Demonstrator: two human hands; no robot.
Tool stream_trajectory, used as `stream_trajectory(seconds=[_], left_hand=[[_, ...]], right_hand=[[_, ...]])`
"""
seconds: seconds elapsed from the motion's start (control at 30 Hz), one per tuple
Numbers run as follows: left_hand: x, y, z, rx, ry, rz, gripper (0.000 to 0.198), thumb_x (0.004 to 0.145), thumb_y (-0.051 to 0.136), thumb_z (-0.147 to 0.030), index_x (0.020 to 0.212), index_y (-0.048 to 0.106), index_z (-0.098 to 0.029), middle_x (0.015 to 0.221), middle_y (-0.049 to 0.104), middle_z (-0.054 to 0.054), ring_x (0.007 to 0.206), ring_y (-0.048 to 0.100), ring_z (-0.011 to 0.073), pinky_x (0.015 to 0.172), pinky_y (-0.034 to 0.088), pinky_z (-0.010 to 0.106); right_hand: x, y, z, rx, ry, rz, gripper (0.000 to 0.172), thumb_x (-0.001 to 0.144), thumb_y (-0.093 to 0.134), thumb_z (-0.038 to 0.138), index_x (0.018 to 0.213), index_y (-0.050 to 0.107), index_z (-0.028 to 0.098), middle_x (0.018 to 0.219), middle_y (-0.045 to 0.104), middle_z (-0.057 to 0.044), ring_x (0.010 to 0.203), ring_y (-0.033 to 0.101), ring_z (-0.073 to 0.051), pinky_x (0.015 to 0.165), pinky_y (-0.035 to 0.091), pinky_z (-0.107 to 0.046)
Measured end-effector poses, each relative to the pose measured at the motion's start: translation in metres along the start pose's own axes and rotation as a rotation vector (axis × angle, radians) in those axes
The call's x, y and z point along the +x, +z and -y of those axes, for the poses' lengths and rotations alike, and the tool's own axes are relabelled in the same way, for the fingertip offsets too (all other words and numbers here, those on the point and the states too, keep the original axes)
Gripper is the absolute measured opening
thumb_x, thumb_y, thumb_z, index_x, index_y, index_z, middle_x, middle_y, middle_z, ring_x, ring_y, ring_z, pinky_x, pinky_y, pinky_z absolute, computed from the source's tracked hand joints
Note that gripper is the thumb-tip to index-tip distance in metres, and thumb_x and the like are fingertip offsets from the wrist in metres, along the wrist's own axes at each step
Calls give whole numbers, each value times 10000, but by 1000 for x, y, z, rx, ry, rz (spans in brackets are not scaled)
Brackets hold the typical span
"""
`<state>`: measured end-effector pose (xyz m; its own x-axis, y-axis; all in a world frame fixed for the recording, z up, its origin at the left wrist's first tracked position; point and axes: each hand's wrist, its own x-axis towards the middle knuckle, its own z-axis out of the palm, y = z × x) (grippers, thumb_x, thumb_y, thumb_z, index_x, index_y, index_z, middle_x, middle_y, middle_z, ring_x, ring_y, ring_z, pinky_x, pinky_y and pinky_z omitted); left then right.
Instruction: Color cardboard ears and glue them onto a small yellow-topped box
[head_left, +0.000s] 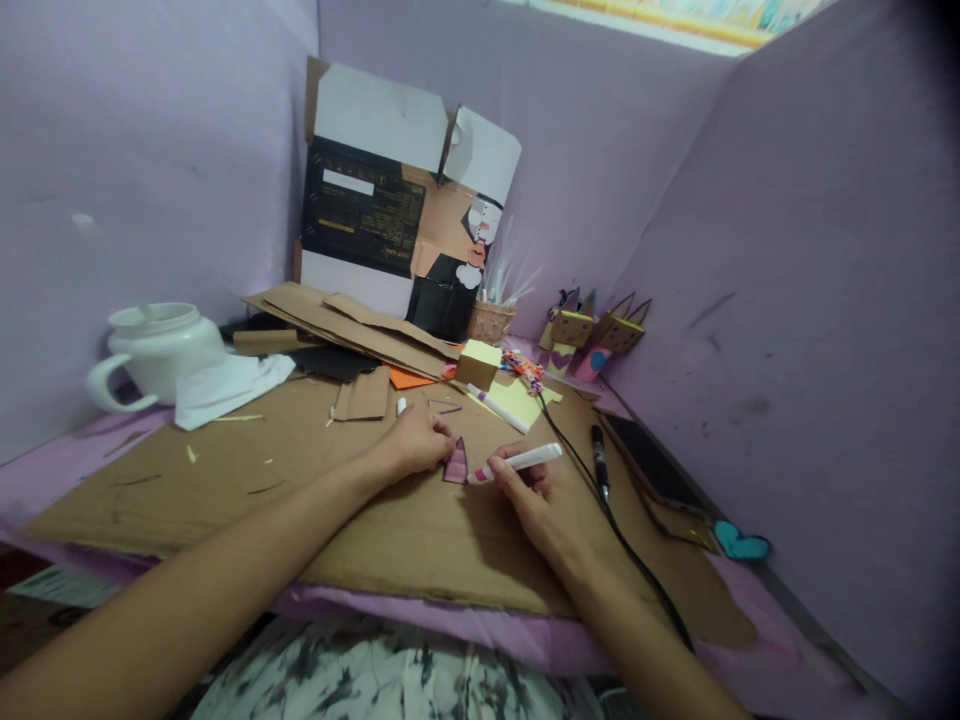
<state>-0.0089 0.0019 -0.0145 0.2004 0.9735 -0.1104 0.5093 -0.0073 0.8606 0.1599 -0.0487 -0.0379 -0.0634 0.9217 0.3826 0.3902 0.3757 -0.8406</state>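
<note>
My right hand (525, 484) grips a white marker (534, 457) whose pink end points left. That end is at the lower right corner of a small triangular piece (456, 464), coloured purple-pink with a dark outline. With fingers curled, my left hand (420, 440) pinches the left edge of this piece against the cardboard sheet (360, 545). Its fingertips are partly hidden. A white cap (402, 406) lies just behind my left hand. Farther back, a second marker with a purple end (496, 408) rests on yellow paper (536, 404).
A white pot (161, 350) stands at left beside cardboard strips (360, 325). Behind are a small box (478, 366), a cup of sticks (491, 322) and eared cardboard figures (574, 330). A black cable (637, 560), a pen (600, 460) and a phone-like slab (664, 462) lie right.
</note>
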Motion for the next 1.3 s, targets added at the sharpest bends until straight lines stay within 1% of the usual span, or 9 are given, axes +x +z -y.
stream_trajectory(seconds=[0.13, 0.3, 0.5, 0.7, 0.87, 1.03, 1.17, 1.23, 1.3], left_hand=[[2, 1, 2, 9, -3, 5, 158, 556, 500, -117, 593, 653, -110, 328, 428, -43, 328, 354, 76, 360, 241, 190], [4, 1, 4, -20, 16, 9, 164, 555, 502, -111, 600, 660, -111, 344, 451, -38, 332, 363, 76, 363, 254, 189], [3, 0, 2, -2, -3, -9, 148, 557, 498, -100, 581, 643, -117, 331, 440, -48, 324, 364, 71, 356, 251, 184], [2, 1, 3, -22, 12, 9, 152, 563, 509, -100, 591, 659, -114, 341, 443, -42, 333, 351, 71, 362, 245, 188], [3, 1, 3, 1, 22, 6, 152, 557, 501, -99, 583, 650, -113, 353, 452, -38, 338, 367, 76, 365, 260, 189], [3, 0, 1, 3, 12, 1, 148, 568, 508, -108, 600, 653, -114, 350, 447, -44, 338, 374, 74, 368, 266, 185], [1, -1, -1, 16, 9, 8, 140, 567, 505, -92, 575, 642, -119, 342, 437, -48, 336, 368, 63, 364, 255, 176], [0, -1, -2, -5, -19, 1, 128, 571, 513, -107, 592, 638, -121, 329, 427, -52, 325, 364, 67, 354, 249, 177], [-1, -1, -3, -51, -52, -7, 114, 576, 522, -130, 614, 629, -124, 318, 421, -56, 311, 361, 74, 343, 248, 182]], right_hand=[[0, 1, 0, 28, -21, -13, 239, 790, 552, 381, 763, 630, 158, 570, 561, -2, 512, 501, -132, 471, 358, -223], [1, 5, 1, 38, -64, 33, 193, 780, 561, 340, 814, 644, 168, 658, 611, -15, 555, 523, -135, 494, 374, -223], [-2, 4, 0, 40, -36, 58, 211, 782, 562, 357, 774, 643, 163, 549, 555, 7, 495, 485, -121, 459, 352, -217], [1, 7, 1, 98, -91, 56, 155, 776, 571, 302, 828, 660, 187, 761, 665, -31, 651, 584, -155, 562, 430, -233], [0, 8, -2, 76, -53, 64, 170, 760, 579, 318, 786, 656, 169, 606, 615, -10, 527, 527, -133, 482, 391, -224], [0, 7, -2, 85, -62, 59, 182, 767, 577, 328, 821, 660, 175, 669, 633, -20, 574, 536, -138, 521, 398, -235], [-2, 7, -2, 147, -7, 85, 195, 757, 593, 352, 775, 644, 164, 558, 565, 9, 499, 484, -118, 464, 353, -224], [-1, 6, 1, 229, 30, 57, 211, 747, 606, 366, 789, 635, 161, 540, 556, 16, 489, 488, -116, 456, 357, -223], [4, 3, 6, 345, 60, -41, 234, 735, 612, 375, 836, 624, 164, 568, 588, 9, 514, 526, -125, 485, 402, -233]])
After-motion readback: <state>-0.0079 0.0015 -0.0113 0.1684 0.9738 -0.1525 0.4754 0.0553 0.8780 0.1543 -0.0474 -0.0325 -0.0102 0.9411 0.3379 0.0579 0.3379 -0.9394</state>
